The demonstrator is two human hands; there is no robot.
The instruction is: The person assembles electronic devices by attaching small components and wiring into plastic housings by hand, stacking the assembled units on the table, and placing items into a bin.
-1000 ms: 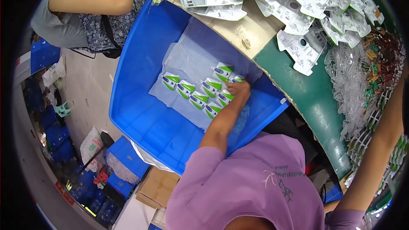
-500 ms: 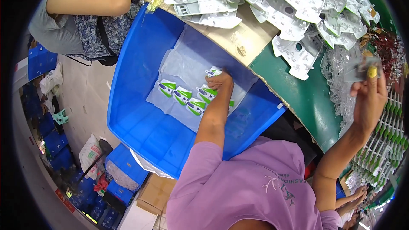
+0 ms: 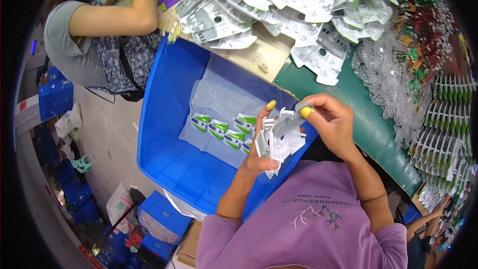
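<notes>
My left hand (image 3: 258,162) grips a white moulded plastic housing (image 3: 285,144) with its hollow, ribbed inside showing. It holds the housing tilted above the right side of the blue bin. My right hand (image 3: 337,122) pinches a small grey plastic piece (image 3: 302,107) at the housing's upper edge; whether the two are joined I cannot tell. Yellow covers sit on a left fingertip and the right thumb. Several white-and-green parts (image 3: 217,128) lie on a translucent plastic sheet (image 3: 216,87) inside the blue bin (image 3: 174,162). My left hand and the housing partly hide some.
White and grey housings (image 3: 298,25) are heaped on the table. Clear plastic parts (image 3: 381,74) and red wires (image 3: 435,40) lie farther right, beside rows of green-and-white pieces (image 3: 443,129). Another person's arm (image 3: 117,20) rests at the upper left. Blue boxes (image 3: 162,214) stand on the floor.
My left hand has come up out of the bin and now holds the housing. My right hand has moved left from over the table, bringing the grey piece to the housing. The view has shifted.
</notes>
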